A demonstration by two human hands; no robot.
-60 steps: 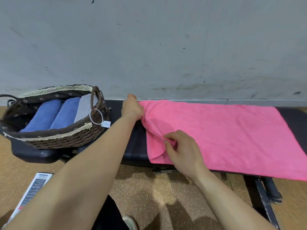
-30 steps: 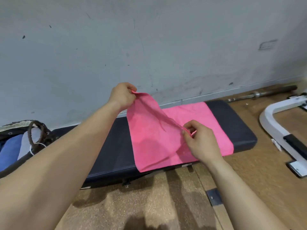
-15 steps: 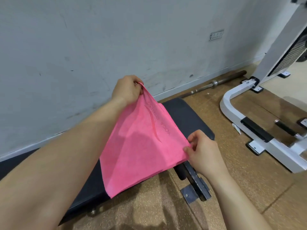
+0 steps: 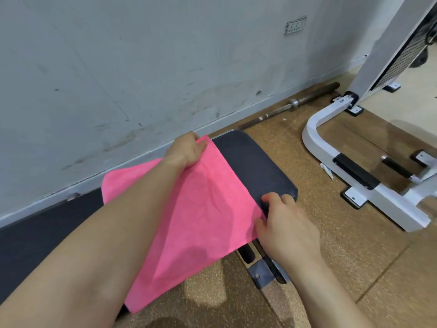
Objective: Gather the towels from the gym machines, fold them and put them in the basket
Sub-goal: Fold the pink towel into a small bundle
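While the left hand (image 4: 186, 150) pinches the pink towel's (image 4: 203, 204) far corner, the right hand (image 4: 286, 223) pinches its near corner; the towel lies draped on the black bench (image 4: 255, 162) between them.

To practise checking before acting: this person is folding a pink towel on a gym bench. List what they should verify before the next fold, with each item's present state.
1. Left hand grips the far corner of the pink towel: ok.
2. Right hand holds its near corner: ok.
3. Edge between the hands runs straight: ok.
4. Layers line up underneath: cannot tell, the forearm covers them.
5. It lies wholly on the bench: not ok, its near part hangs over the side.
6. Basket within reach: cannot tell, not in view.
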